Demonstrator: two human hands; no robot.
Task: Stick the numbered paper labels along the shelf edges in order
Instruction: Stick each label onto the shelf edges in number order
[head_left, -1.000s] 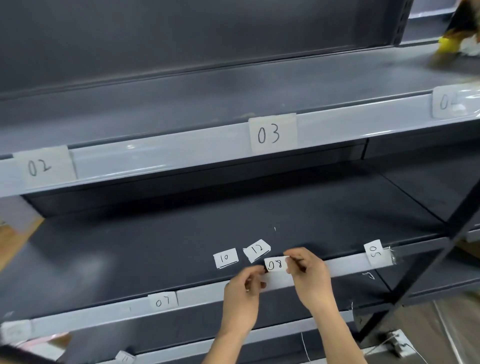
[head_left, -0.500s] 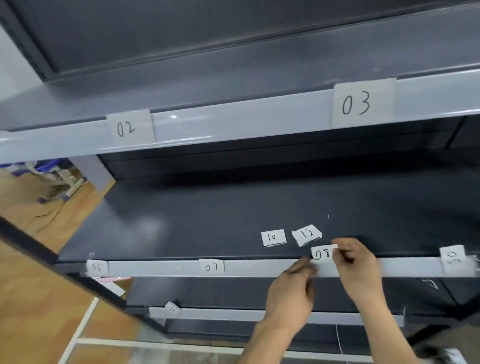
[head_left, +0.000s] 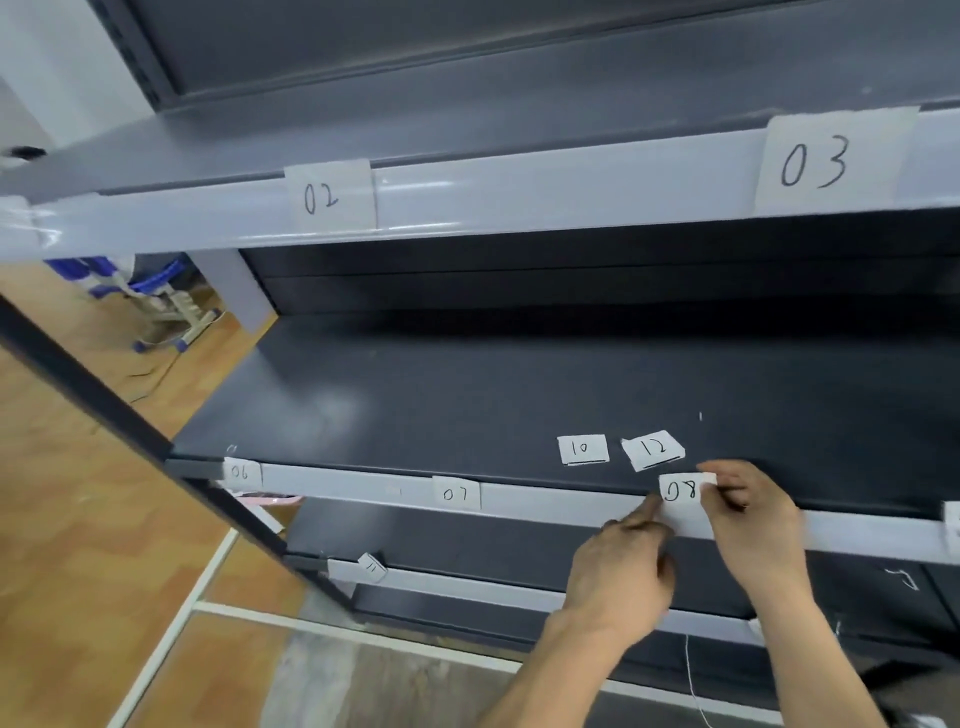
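Note:
The white paper label 08 (head_left: 681, 491) sits against the light grey edge of the middle shelf (head_left: 561, 503). My right hand (head_left: 748, 519) pinches its right side with curled fingers. My left hand (head_left: 623, 566) touches its lower left corner with a fingertip. Labels 06 (head_left: 240, 473) and 07 (head_left: 456, 492) are stuck further left on the same edge. Loose labels 10 (head_left: 582, 449) and 12 (head_left: 652, 449) lie on the dark shelf top just behind my hands. Labels 02 (head_left: 327, 196) and 03 (head_left: 821, 158) are on the upper shelf edge (head_left: 545, 187).
A label 11 (head_left: 372, 566) hangs tilted at the left end of the lower shelf edge. A dark upright post (head_left: 104, 405) crosses diagonally on the left. Beyond it are a wooden floor and a blue chair base (head_left: 156, 296). A thin white thread (head_left: 693, 680) dangles below.
The view swung left, so label 03 slid right and labels 02 and 06 came into sight. Both hands stayed on label 08 at the shelf edge.

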